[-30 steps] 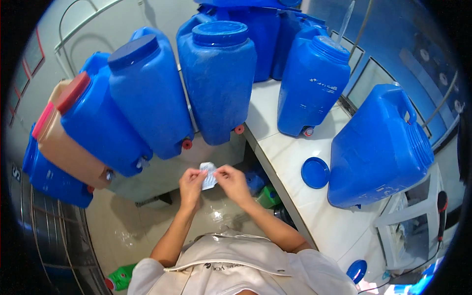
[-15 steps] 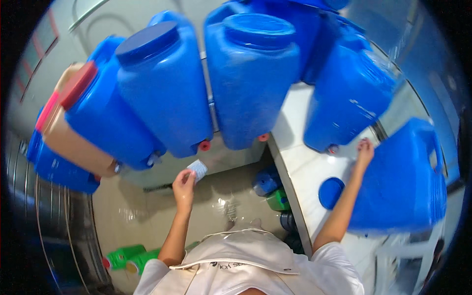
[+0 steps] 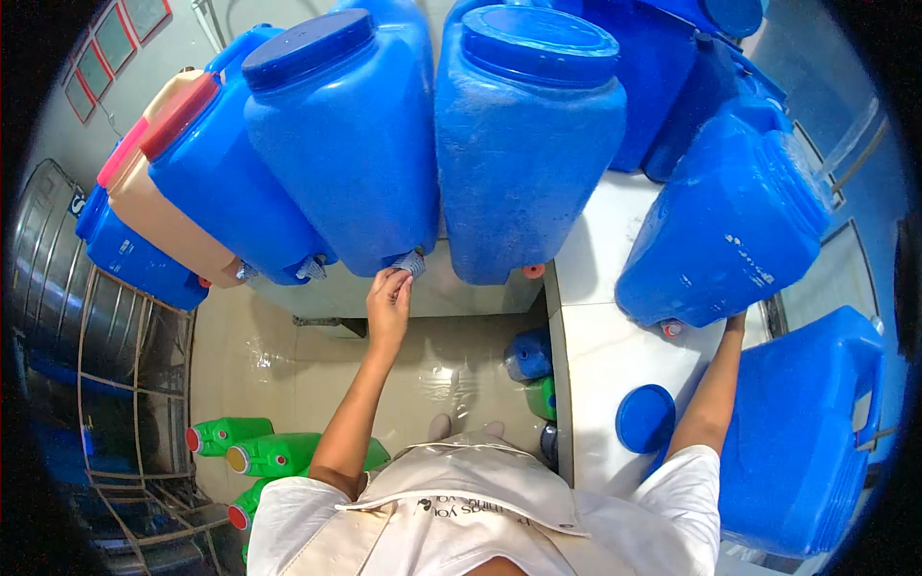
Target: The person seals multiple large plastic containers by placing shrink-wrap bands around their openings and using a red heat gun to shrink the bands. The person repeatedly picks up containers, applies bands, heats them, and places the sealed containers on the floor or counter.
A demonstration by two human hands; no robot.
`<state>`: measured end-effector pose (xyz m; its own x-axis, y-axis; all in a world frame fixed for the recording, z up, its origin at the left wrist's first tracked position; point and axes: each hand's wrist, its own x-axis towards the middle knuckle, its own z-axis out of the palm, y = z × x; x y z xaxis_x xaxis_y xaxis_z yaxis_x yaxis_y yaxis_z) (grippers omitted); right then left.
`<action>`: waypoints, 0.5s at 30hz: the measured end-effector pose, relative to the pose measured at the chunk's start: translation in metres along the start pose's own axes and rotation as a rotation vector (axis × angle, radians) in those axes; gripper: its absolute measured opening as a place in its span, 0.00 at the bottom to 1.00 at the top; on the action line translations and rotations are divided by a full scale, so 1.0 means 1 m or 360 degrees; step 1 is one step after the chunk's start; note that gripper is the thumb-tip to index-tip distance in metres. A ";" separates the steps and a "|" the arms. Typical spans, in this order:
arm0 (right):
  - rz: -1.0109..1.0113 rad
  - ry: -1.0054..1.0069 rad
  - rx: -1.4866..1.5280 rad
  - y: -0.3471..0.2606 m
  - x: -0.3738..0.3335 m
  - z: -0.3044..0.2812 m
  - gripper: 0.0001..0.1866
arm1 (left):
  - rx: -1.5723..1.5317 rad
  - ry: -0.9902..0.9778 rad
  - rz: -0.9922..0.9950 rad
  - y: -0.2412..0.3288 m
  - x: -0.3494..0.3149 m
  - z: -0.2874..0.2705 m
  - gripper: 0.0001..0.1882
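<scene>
My left hand [image 3: 389,296] reaches up to the bottom front of a big blue drum [image 3: 346,134] and pinches a small pale wrap [image 3: 411,262] at its tap. My right hand [image 3: 735,322] stretches out to the right and rests against the lower edge of another blue drum [image 3: 730,221] lying tilted on the white tiled counter [image 3: 600,336], next to its red tap [image 3: 672,329]. The fingers of that hand are mostly hidden behind the drum. A third blue drum [image 3: 528,144] with a red tap stands between the two.
More blue drums and one beige drum [image 3: 158,206] with a red lid line the counter to the left. A loose blue lid [image 3: 645,419] lies on the tiles. Another blue drum [image 3: 807,442] is at right. Green jerrycans [image 3: 259,451] lie on the wet floor; a steel tank [image 3: 58,259] stands far left.
My left hand has risen from chest height to the drum's tap with the pale wrap. My right hand left the wrap and reached out to the tilted drum on the right.
</scene>
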<state>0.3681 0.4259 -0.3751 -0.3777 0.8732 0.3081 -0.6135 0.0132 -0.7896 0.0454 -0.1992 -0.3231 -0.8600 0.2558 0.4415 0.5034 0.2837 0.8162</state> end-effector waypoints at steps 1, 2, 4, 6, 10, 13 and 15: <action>0.0014 -0.0007 0.0058 0.004 0.000 -0.003 0.23 | 0.0112 -0.0029 0.0121 0.002 0.001 0.000 0.07; 0.0020 0.0000 0.0127 0.010 -0.002 -0.012 0.23 | 0.0315 -0.0094 0.0181 0.007 0.004 0.001 0.07; 0.0015 -0.0022 0.0226 0.019 -0.004 -0.016 0.24 | 0.0724 -0.0199 0.0291 0.015 0.006 0.001 0.08; -0.0038 0.0045 0.0188 0.022 -0.004 -0.012 0.23 | 0.0893 -0.0206 0.0443 0.018 0.007 0.001 0.12; -0.0558 0.0712 -0.0963 0.037 -0.011 -0.012 0.19 | 0.1051 -0.0197 0.0656 0.025 0.004 0.005 0.16; -0.0961 0.1099 -0.1883 0.013 -0.019 -0.040 0.17 | 0.0889 -0.0242 0.0524 0.018 0.008 0.026 0.16; -0.0950 0.1004 -0.2852 0.038 -0.048 0.006 0.17 | 0.0846 -0.0250 0.0508 0.005 0.004 0.016 0.10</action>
<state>0.3588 0.3817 -0.4163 0.0749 0.5862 0.8067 0.8746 0.3499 -0.3355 0.0464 -0.1821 -0.3229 -0.6586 0.5246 0.5395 0.7403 0.5803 0.3394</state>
